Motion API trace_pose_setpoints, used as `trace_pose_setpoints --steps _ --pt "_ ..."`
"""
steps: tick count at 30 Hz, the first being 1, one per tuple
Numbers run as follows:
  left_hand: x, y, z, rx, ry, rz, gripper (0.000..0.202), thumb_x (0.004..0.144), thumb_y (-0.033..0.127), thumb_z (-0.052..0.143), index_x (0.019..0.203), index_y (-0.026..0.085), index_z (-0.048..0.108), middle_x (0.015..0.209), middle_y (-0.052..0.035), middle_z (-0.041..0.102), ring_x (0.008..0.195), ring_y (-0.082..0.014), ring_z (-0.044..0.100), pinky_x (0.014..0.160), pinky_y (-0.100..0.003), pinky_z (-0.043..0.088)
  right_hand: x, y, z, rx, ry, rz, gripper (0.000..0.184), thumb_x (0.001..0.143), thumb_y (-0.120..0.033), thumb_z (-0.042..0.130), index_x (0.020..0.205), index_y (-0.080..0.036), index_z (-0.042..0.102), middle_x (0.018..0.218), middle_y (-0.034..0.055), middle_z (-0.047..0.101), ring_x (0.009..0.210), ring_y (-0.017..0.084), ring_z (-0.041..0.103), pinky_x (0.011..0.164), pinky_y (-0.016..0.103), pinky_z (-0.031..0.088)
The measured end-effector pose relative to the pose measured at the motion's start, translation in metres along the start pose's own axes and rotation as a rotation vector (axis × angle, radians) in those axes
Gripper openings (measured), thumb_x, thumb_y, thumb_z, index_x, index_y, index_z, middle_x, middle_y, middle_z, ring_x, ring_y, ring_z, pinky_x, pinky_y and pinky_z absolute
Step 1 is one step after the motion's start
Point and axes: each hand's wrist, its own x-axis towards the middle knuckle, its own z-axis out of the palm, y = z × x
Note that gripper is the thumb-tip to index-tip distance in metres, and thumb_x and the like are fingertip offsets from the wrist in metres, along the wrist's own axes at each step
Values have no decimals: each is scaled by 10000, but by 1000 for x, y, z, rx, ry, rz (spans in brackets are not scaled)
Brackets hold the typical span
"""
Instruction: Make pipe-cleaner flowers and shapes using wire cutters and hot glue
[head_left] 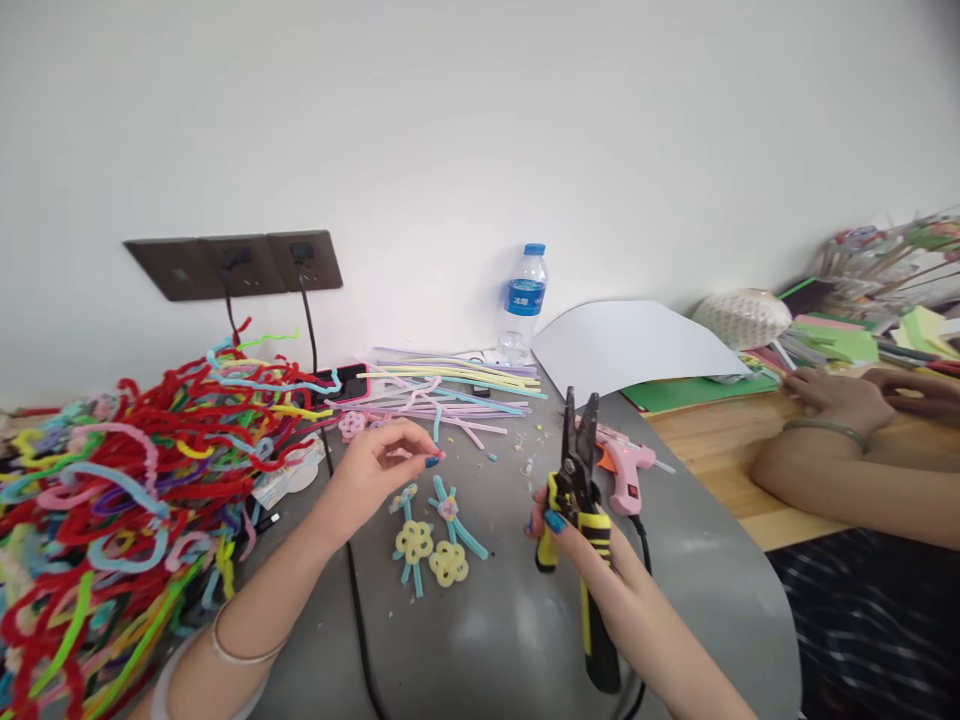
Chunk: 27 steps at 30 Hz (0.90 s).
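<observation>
My right hand grips the yellow-and-black handles of a pair of pliers, jaws pointing up and away from me. My left hand hovers over the grey table, thumb and forefinger pinched on something tiny that I cannot make out. Just below and between my hands lie small pipe-cleaner flowers with yellow loops and blue stems. Straight pastel pipe cleaners lie in a bundle beyond my left hand.
A big tangle of coloured pipe cleaners fills the left side. A pink glue gun lies right of the pliers, its black cable crossing the table. A water bottle, white paper and another person's hands are at the right.
</observation>
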Motion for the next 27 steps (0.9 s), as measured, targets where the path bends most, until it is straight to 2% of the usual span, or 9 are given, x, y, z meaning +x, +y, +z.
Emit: trace_pose_setpoints --steps 2,5,8,12,14,19,23,27 --pt "2 -1 11 -37 -8 -8 159 777 323 690 804 168 668 847 -53 694 747 -145 634 608 -221 525 -10 2 -8 -8 8 102 665 755 -712 610 1222 -239 640 1174 88 711 1110 314 630 911 374 525" --pt "2 -4 27 -136 -51 -42 173 783 327 694 790 166 631 876 -63 685 801 -159 649 648 -234 540 -25 4 -15 -69 -68 175 641 727 -655 680 1224 -249 670 1158 90 731 1055 317 658 855 352 544" --pt "-1 -9 38 -176 -68 -63 186 789 331 688 772 171 596 857 -58 669 795 -166 652 640 -243 540 -33 11 -12 -66 -119 201 569 786 -607 643 1220 -240 678 1080 89 751 950 292 682 782 331 547" --pt "-5 -16 44 -95 -67 -39 121 808 282 647 779 179 591 828 -44 655 766 -158 640 634 -242 532 -33 21 -1 -80 -162 250 590 765 -594 647 1223 -223 675 1115 91 737 958 293 675 835 347 525" --pt "-7 -17 46 -45 -88 -7 63 822 234 613 785 186 595 820 -39 656 755 -153 641 633 -238 531 -31 23 1 -121 -213 233 582 758 -568 659 1230 -229 668 1088 92 741 973 302 668 828 346 515" --pt "-10 -16 52 17 -78 56 52 825 187 596 814 209 551 788 4 629 734 -131 658 676 -229 551 -29 23 1 -244 -285 163 436 812 -510 606 1160 -254 662 865 66 731 820 278 654 716 316 470" --pt "-14 -15 56 34 -49 34 161 801 166 607 859 227 470 787 33 606 741 -119 670 707 -228 555 -29 22 6 -273 -254 100 310 818 -451 602 1050 -250 648 773 43 689 719 251 613 653 304 426" --pt "-14 -14 57 56 -51 20 174 800 157 592 863 232 449 747 51 587 726 -110 656 727 -231 553 -28 22 12 -298 -198 34 145 824 -364 571 909 -249 597 672 -2 602 627 209 527 593 292 367"
